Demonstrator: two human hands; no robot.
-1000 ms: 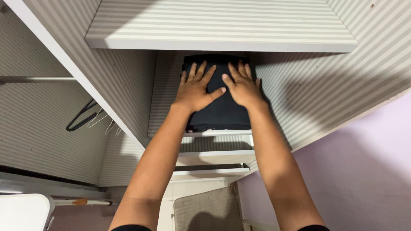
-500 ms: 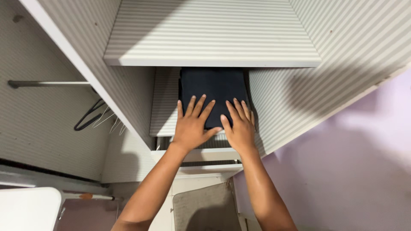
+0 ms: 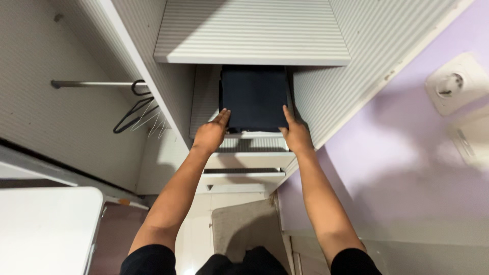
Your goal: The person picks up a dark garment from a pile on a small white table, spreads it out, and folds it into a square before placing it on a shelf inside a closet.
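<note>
Black hangers (image 3: 133,109) on a rail (image 3: 91,84) (left compartment); wall socket (image 3: 455,83).

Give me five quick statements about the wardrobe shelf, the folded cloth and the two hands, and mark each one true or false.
1. The folded dark cloth lies on a shelf inside the striped wardrobe. True.
2. Both hands lie flat on top of the cloth. False: the left hand and right hand sit at its front corners, by the shelf edge.
3. Hangers hang from a rail in the compartment to the left. True.
4. The cloth is bright red. False: it is dark, near black.
5. A wall socket shows on the purple wall to the right. True.
</note>
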